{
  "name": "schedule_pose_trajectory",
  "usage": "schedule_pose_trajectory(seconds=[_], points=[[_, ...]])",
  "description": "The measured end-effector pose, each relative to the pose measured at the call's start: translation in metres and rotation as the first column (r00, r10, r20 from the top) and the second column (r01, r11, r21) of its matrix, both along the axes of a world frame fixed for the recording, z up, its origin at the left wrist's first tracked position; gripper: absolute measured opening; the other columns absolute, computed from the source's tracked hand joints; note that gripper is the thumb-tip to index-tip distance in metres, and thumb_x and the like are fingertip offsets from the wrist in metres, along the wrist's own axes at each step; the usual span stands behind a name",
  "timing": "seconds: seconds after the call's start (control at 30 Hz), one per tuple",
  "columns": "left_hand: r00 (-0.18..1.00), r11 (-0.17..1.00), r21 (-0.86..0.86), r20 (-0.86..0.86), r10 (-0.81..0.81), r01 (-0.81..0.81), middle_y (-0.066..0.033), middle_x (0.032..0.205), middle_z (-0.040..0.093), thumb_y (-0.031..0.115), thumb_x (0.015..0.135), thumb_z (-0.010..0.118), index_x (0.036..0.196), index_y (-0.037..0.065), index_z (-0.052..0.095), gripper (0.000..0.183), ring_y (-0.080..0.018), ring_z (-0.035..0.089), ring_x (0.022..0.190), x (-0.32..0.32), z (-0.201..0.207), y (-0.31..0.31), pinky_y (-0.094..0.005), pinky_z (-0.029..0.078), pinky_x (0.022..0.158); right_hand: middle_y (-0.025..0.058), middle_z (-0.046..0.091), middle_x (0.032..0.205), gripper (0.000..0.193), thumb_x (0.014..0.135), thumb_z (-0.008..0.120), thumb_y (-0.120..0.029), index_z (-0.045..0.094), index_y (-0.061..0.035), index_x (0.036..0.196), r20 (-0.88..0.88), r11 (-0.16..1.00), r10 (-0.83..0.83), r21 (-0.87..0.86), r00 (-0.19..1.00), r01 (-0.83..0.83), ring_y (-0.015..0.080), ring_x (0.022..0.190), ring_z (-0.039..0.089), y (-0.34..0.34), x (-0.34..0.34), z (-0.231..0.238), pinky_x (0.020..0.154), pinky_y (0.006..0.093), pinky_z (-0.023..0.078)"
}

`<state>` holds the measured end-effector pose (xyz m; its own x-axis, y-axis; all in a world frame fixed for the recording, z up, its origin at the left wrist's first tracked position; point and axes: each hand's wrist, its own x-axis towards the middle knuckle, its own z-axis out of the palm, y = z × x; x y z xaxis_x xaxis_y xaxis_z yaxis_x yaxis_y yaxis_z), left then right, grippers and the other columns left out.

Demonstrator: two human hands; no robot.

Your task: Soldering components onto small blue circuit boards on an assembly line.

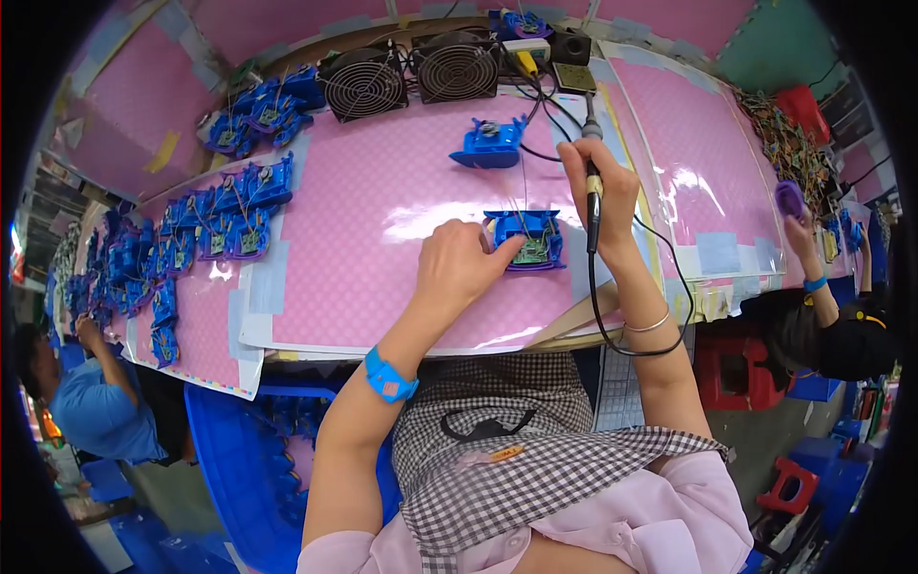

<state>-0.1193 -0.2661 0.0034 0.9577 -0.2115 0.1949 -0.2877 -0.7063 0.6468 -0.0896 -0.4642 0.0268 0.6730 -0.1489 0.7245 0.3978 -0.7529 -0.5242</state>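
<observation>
My right hand [612, 191] is closed around the dark handle of a soldering iron [594, 215], whose tip points up and away toward the back of the table. The iron is apart from the work. My left hand [457, 260] grips the left side of a blue plastic housing [524, 221], its thumb laid at the edge of the green circuit board [535, 252] inside. Thin wires rise from the board. Beyond it stands another blue housing [491, 143] with a round metal part on top.
Two black fans [361, 84] stand at the back, left of a soldering-tip stand [574, 77]. Rows of blue housings [229, 210] line the left side. A blue bin [229, 450] sits below the table. A wire heap [789, 139] lies far right; people work on both sides.
</observation>
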Motion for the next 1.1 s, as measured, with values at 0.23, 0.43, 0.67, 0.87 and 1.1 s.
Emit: schedule_pose_trajectory(seconds=[0.23, 0.43, 0.67, 0.87, 1.1], points=[[0.995, 0.999, -0.045, 0.096, 0.009, -0.005, -0.014, 0.055, 0.05, 0.023, 0.076, 0.073, 0.058, -0.001, 0.053, 0.036, -0.0288, 0.05, 0.049, -0.051, 0.004, 0.054, -0.0396, 0.036, 0.047, 0.0125, 0.07, 0.091, 0.027, 0.073, 0.078, -0.007, 0.056, -0.0007, 0.086, -0.062, 0.957, 0.284, -0.047, 0.957, -0.287, 0.0231, 0.081, 0.066, -0.015, 0.005, -0.015, 0.071, 0.03, 0.051], [0.993, 0.995, 0.047, 0.092, 0.078, -0.083, -0.0118, 0.056, 0.053, 0.022, 0.075, 0.074, 0.059, -0.001, 0.058, 0.032, -0.0264, 0.053, 0.051, -0.068, 0.001, 0.076, -0.0384, 0.04, 0.049, 0.01, 0.056, 0.071, 0.016, 0.075, 0.057, 0.0, 0.058, -0.0035, 0.09, -0.186, 0.917, 0.333, -0.163, 0.924, -0.363, 0.0279, 0.065, 0.058, 0.001, 0.019, -0.038, 0.063, 0.0364, 0.047], [0.988, 0.989, -0.048, 0.064, 0.14, -0.138, -0.0093, 0.053, 0.051, 0.021, 0.077, 0.075, 0.058, -0.001, 0.054, 0.036, -0.016, 0.047, 0.047, -0.055, -0.013, 0.054, -0.0323, 0.036, 0.045, 0.0057, 0.057, 0.069, 0.02, 0.072, 0.061, -0.001, 0.062, -0.0049, 0.091, -0.238, 0.802, 0.585, 0.034, 0.775, -0.596, 0.0193, 0.064, 0.056, 0.011, -0.04, -0.033, 0.059, 0.0312, 0.044], [0.942, 0.77, -0.543, -0.233, 0.243, -0.334, -0.005, 0.064, 0.054, 0.017, 0.084, 0.068, 0.077, 0.0, 0.065, 0.018, -0.018, 0.054, 0.06, -0.047, 0.026, 0.072, -0.0303, 0.042, 0.058, 0.0074, 0.066, 0.077, 0.034, 0.094, 0.058, -0.035, 0.057, -0.0019, 0.097, -0.247, 0.863, 0.417, 0.41, 0.875, -0.295, 0.011, 0.064, 0.055, 0.003, -0.093, -0.02, 0.061, 0.0243, 0.045], [0.994, 0.959, -0.282, 0.107, 0.038, -0.006, -0.0043, 0.07, 0.05, 0.003, 0.085, 0.061, 0.09, 0.0, 0.068, 0.009, -0.0177, 0.053, 0.064, -0.027, 0.041, 0.055, -0.0297, 0.043, 0.062, 0.0022, 0.056, 0.076, 0.029, 0.097, 0.054, -0.026, 0.06, 0.0009, 0.106, -0.234, 0.692, 0.495, 0.688, 0.837, -0.218, 0.0077, 0.068, 0.049, 0.009, -0.101, -0.007, 0.064, 0.0213, 0.04]])
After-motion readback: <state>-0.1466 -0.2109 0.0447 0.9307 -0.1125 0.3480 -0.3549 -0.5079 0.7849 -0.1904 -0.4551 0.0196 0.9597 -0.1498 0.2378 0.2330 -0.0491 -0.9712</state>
